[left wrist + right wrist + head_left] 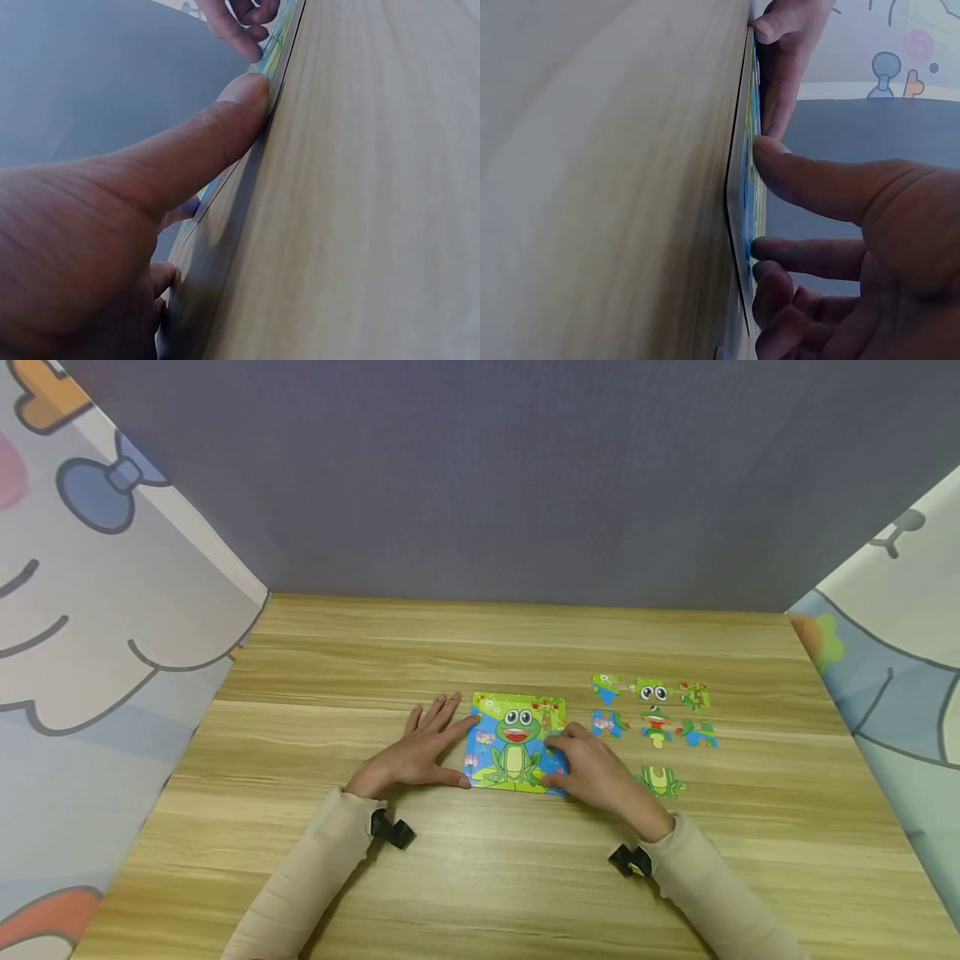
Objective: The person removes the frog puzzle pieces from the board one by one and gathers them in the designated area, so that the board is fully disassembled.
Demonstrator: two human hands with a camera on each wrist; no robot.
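A frog puzzle board (514, 739) lies flat on the table, showing a green frog on a lily pad. At its left side my left hand (416, 753) is spread, with thumb and index finger resting against the border. My right hand (600, 774) is at the board's lower right, thumb and index fingertip set apart on a blue section. They appear to pinch a puzzle piece by its edges, mostly hidden under the hand. In the right wrist view, the right thumb (810, 180) and fingertips meet the board's surface, other fingers curled.
Several loose puzzle pieces lie in rows right of the board, among them the eyes piece (653, 692), the mouth piece (657, 725) and the belly piece (660, 781). The wood-grain table (495, 868) ends at a grey partition (487, 485) behind; cartoon-printed panels flank both sides.
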